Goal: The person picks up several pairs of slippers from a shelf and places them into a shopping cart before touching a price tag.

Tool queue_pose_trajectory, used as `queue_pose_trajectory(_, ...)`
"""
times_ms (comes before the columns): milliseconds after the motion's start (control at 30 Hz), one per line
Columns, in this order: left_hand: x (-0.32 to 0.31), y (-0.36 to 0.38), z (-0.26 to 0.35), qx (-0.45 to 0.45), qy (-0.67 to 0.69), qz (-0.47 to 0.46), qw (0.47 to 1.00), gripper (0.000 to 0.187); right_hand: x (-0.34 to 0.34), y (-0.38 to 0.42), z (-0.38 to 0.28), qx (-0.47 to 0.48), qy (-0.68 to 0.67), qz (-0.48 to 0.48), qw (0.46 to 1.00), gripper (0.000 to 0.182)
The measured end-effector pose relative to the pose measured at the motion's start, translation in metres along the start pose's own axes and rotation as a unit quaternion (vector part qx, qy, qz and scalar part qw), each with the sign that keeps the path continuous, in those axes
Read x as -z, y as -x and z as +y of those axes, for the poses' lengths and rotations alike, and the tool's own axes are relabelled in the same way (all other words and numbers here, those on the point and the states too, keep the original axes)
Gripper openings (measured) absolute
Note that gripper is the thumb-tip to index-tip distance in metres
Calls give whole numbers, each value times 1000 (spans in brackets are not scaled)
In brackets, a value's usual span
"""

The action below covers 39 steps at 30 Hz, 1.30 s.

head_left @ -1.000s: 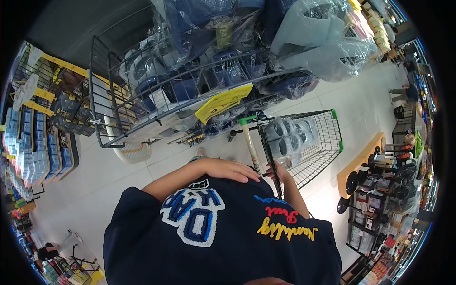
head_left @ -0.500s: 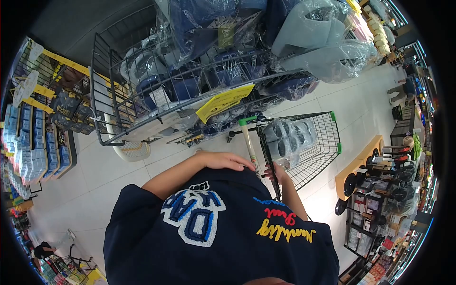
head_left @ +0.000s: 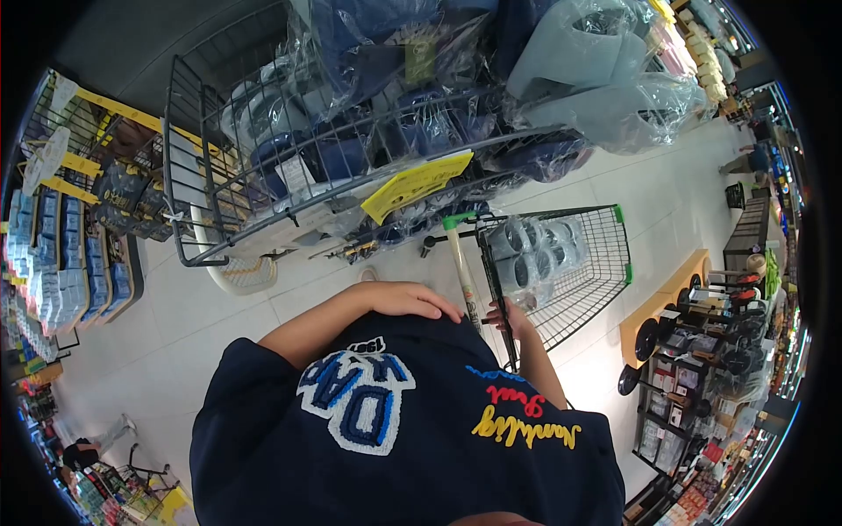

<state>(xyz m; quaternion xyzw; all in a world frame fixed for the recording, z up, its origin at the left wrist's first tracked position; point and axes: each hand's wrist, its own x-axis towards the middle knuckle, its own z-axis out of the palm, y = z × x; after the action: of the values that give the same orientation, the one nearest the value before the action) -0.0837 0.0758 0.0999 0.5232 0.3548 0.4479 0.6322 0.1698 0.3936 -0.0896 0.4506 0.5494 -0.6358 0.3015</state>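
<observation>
My right hand (head_left: 516, 319) is closed around the black edge of a shopping cart (head_left: 605, 289), near the lower end of its pale handle bar (head_left: 462, 267). Inside the cart sits a clear-wrapped pack of grey items with round openings (head_left: 531, 250). My left hand (head_left: 410, 300) lies flat against the front of my dark T-shirt (head_left: 289, 421), fingers stretched out, fingertips just left of the handle bar. It holds nothing.
A dark wire display basket (head_left: 197, 210) ahead holds plastic-wrapped blue and grey goods and a yellow sign (head_left: 417, 186). Shelves (head_left: 675, 386) line the right; a stand with blue packs (head_left: 74, 254) is at left. Another person (head_left: 81, 454) shows at lower left.
My left hand has shifted slightly left, away from the handle bar. A shoe tip shows more beyond it. My right hand keeps its grip on the cart.
</observation>
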Motion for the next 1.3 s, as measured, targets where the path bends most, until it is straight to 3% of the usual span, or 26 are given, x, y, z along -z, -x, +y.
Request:
queue_pose_trajectory(100, -21, -1, 13, -26, -107, 34, 993, 44, 3, -6, 10, -2, -12, -10, 1000, 59)
queue_pose_trajectory(233, -26, 4, 48, -43, -173, 11, 984, 44, 2, -8, 9, -3, -13, -8, 1000, 58)
queue_pose_trajectory(633, -20, 16, 26, 19, -131, 32, 991, 44, -2, -2, 6, 3, -4, 6, 1000, 59)
queue_pose_trajectory(833, -20, 17, 51, 64, -121, 88, 987, 27, -5, 6, 2, 3, -16, 4, 1000, 55)
queue_pose_trajectory(1033, -19, 36, 37, 45, -68, 134, 988, 28, 2, 2, 1, -29, 9, 6, 1000, 55)
queue_pose_trajectory(1133, -17, 55, 30, 35, -98, 131, 986, 30, 3, 24, -32, -30, 192, 113, 974, 49)
queue_pose_trajectory(1167, -19, 60, 29, 11, -143, 137, 980, 27, 0, 49, -61, -17, 252, 106, 962, 51)
queue_pose_trajectory(1267, -22, 69, 36, 205, -86, 159, 962, 26, 4, 101, -137, 66, 320, 46, 944, 60)
queue_pose_trajectory(1300, -19, 72, 23, 203, -83, 156, 963, 36, -7, 134, -171, 120, 317, 42, 940, 59)
